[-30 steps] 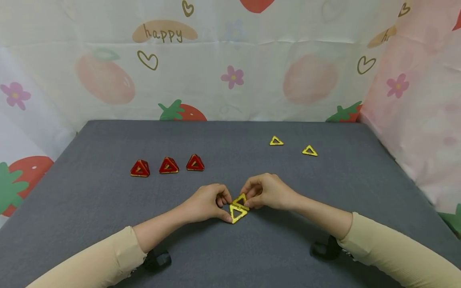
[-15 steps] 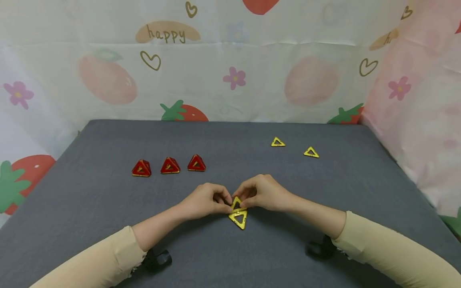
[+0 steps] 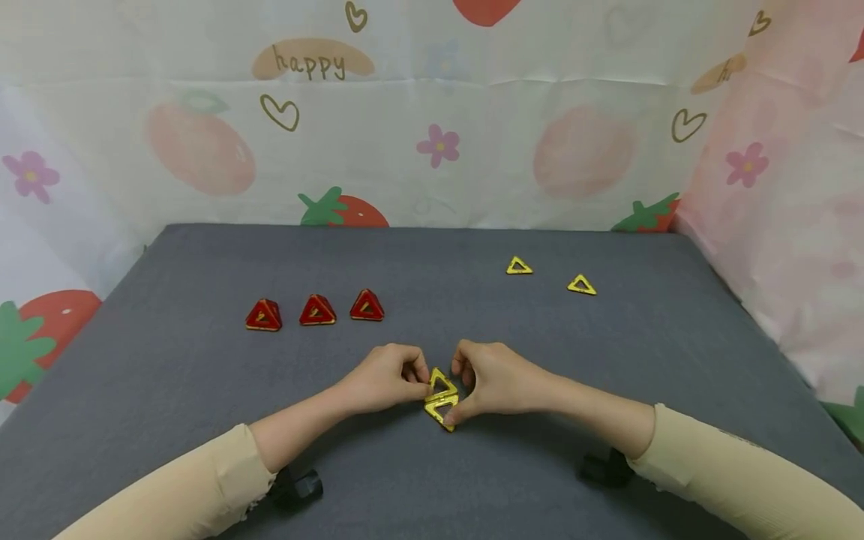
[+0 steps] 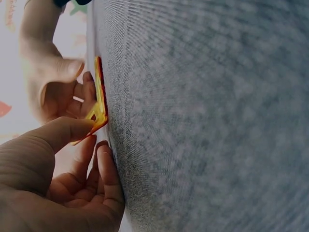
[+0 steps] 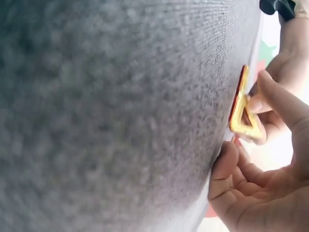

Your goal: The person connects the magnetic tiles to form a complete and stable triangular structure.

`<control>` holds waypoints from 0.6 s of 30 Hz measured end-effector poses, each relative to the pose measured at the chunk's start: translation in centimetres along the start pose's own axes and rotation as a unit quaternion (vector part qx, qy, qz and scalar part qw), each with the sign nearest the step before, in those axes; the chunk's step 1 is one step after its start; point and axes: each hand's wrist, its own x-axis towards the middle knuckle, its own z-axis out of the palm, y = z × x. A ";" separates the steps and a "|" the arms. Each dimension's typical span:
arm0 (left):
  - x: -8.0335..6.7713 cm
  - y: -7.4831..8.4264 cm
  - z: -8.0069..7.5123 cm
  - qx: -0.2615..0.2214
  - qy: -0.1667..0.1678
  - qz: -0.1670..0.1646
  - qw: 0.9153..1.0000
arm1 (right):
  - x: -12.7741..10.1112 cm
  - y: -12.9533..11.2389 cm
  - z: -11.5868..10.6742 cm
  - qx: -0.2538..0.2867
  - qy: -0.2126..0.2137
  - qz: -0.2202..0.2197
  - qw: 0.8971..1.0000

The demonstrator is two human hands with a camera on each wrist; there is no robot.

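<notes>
Two yellow triangular magnetic tiles with red undersides meet along one edge in the middle of the head view. My left hand (image 3: 386, 380) pinches the far tile (image 3: 448, 381) between thumb and fingers. In the left wrist view this held tile (image 4: 100, 117) slants up from the table. The near tile (image 3: 437, 418) lies on the cloth. Around the pair's right side, my right hand (image 3: 502, 379) is spread in a C shape, its thumb beside the near tile. The right wrist view shows a gap between that thumb (image 5: 270, 89) and its fingers.
Three red pyramids (image 3: 317, 310) of joined tiles stand in a row at the left. Two loose yellow triangles (image 3: 519, 271) (image 3: 582, 290) lie at the far right. A grey cloth (image 3: 432, 487) covers the table, and a printed curtain (image 3: 486, 187) hangs behind.
The joined tiles have turned a little on the table. My right hand has let go of the far tile, opened wider and shifted toward the near one. My left hand stays close to the pair.
</notes>
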 end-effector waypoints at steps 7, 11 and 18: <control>-0.1 -0.1 -0.1 -0.004 -0.003 -0.001 1.000 | 0.0 -0.4 0.4 -0.024 -0.019 -0.034 0.999; -0.1 -0.1 -0.3 -0.012 -0.018 -0.001 1.000 | -0.1 -0.4 0.4 -0.019 -0.021 -0.052 0.998; -0.3 -0.3 -0.9 -0.029 -0.054 0.005 0.998 | 0.2 0.1 0.0 -0.011 -0.024 -0.081 0.996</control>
